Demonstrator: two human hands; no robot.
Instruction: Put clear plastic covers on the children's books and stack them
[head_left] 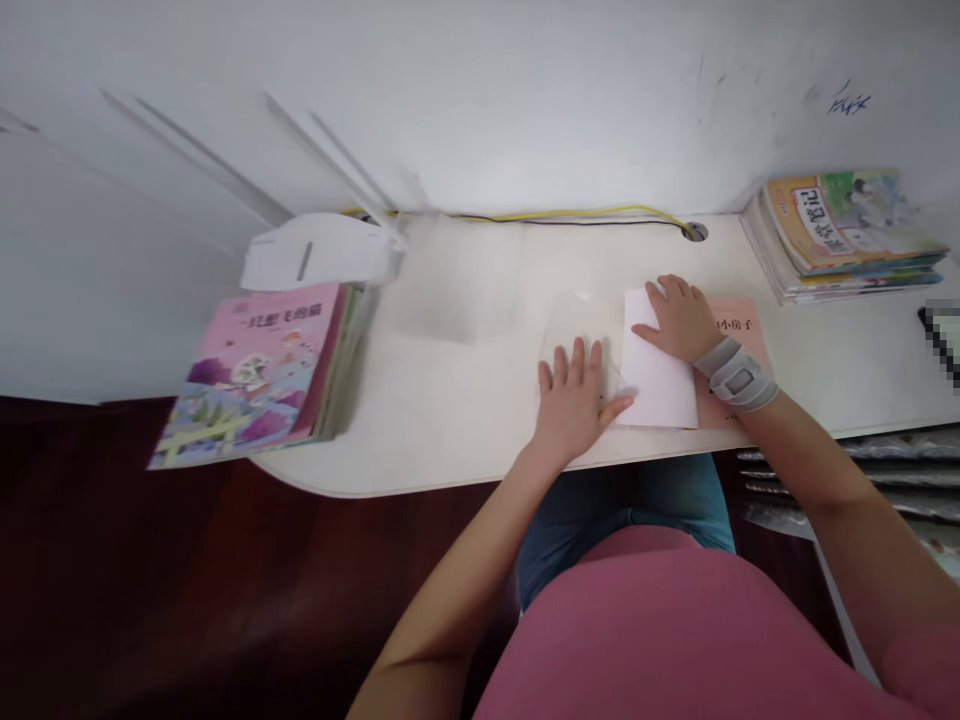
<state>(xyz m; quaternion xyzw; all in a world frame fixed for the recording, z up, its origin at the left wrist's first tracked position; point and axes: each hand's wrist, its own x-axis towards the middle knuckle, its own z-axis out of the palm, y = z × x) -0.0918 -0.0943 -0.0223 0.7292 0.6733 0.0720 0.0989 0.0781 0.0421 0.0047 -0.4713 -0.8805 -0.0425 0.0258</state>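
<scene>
My left hand (574,395) lies flat and open on a clear plastic cover (577,330) on the white desk (450,420), fingers stretched forward. My right hand (679,315), with a grey wrist brace, rests palm down with fingers spread on the white inside page (660,385) of an opened pink book (739,335). The two hands are close together, the left thumb touching the page's lower left corner.
A stack of picture books with a pink cover (259,380) sits at the desk's left edge, under a white lamp head (319,250). Another book stack (847,235) stands at the back right. A yellow cable (585,213) runs along the wall. Dark floor lies to the left.
</scene>
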